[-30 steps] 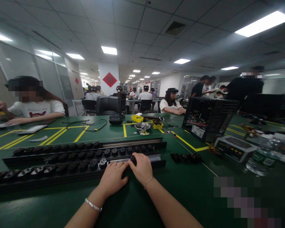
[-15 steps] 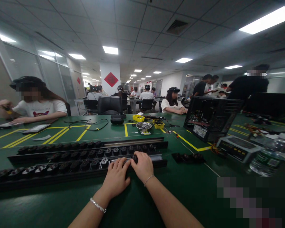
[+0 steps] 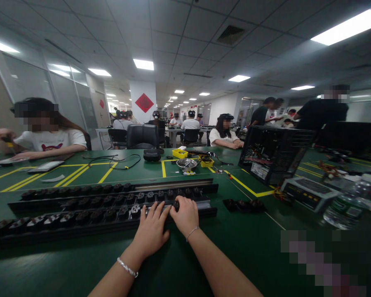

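A long black rail [image 3: 80, 232] lies across the green table, carrying a row of black round socket-like pieces [image 3: 97, 217]. My left hand [image 3: 151, 229] rests palm down on its right part, fingers spread and stretched over the rail. Beside it, my right hand [image 3: 185, 215] is closed around a small black round piece [image 3: 176, 205] at the rail. Its underside is hidden by my fingers. Just behind run another row of similar black pieces [image 3: 120, 200] and a further black rail [image 3: 176, 186].
Right of the rails lies a short black strip [image 3: 244, 205]. Farther right are an open computer case [image 3: 275, 152], a power supply unit [image 3: 311, 192] and a water bottle [image 3: 343, 210]. A metal bowl [image 3: 187, 165] and yellow tray [image 3: 179, 154] stand behind. Co-workers sit across the table.
Both hands stay nearly where they were. The right hand and the small black piece show only a very slight shift. The view has moved a little.
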{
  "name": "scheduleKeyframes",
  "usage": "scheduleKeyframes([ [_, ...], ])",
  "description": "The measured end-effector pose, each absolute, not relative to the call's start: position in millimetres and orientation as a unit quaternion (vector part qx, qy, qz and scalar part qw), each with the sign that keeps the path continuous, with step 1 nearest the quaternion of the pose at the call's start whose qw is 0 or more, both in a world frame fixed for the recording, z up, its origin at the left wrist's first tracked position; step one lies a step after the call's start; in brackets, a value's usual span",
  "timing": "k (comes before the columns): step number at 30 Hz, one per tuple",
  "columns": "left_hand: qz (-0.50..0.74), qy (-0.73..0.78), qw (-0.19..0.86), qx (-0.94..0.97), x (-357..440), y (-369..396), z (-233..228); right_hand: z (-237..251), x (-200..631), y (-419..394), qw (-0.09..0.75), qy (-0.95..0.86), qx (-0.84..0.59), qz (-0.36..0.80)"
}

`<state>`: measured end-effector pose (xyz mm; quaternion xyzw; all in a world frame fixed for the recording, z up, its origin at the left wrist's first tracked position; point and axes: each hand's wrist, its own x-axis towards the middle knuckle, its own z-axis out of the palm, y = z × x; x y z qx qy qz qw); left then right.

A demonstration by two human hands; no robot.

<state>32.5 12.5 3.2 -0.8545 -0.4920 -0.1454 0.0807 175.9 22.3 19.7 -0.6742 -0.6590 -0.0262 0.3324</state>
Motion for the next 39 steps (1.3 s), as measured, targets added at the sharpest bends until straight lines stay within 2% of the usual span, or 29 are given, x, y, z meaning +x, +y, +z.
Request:
scheduleKeyframes([
  [39,-0.142,-0.498,0.075,-0.853,32.8,12.4,5.7,18.5,186.8,25.3,0.322,-0.626,-0.708,-0.046],
])
